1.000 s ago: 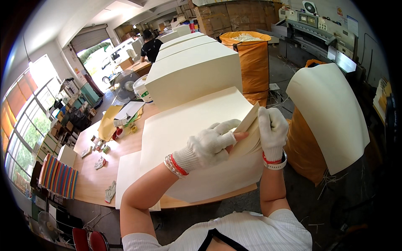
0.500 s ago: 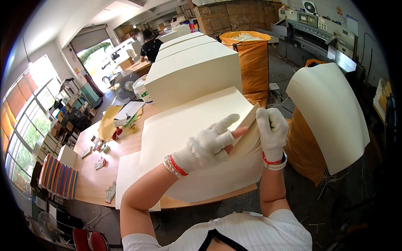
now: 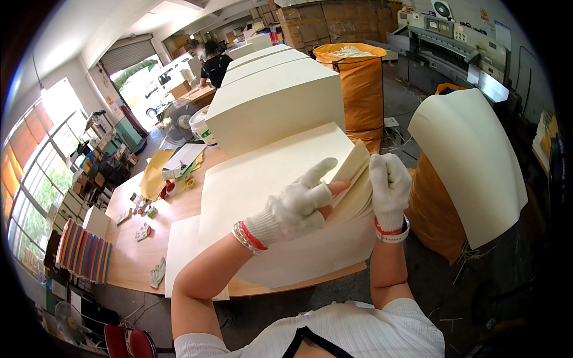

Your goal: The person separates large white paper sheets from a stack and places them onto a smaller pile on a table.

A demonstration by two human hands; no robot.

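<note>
While sheets point(image 3: 256, 179) are laid in front of the paper block point(image 3: 286, 116), their bent-up corner point(image 3: 359, 162), slanting toward it, is flanked by the left hand point(image 3: 300, 201), half-spread, bare fingertips point(image 3: 341, 187) touching, and the right hand point(image 3: 390, 185), curled, edges apparently pinched. Right of the block, scraps point(image 3: 352, 52) are held in a bag point(image 3: 363, 101); left, a bucket point(image 3: 202, 125), contents hidden.

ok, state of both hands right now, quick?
Left hand: partly open, index extended, bare fingertips at the bent-up sheets.
Right hand: curled closed beside the sheets' edge; can't tell if it pinches any.
</note>
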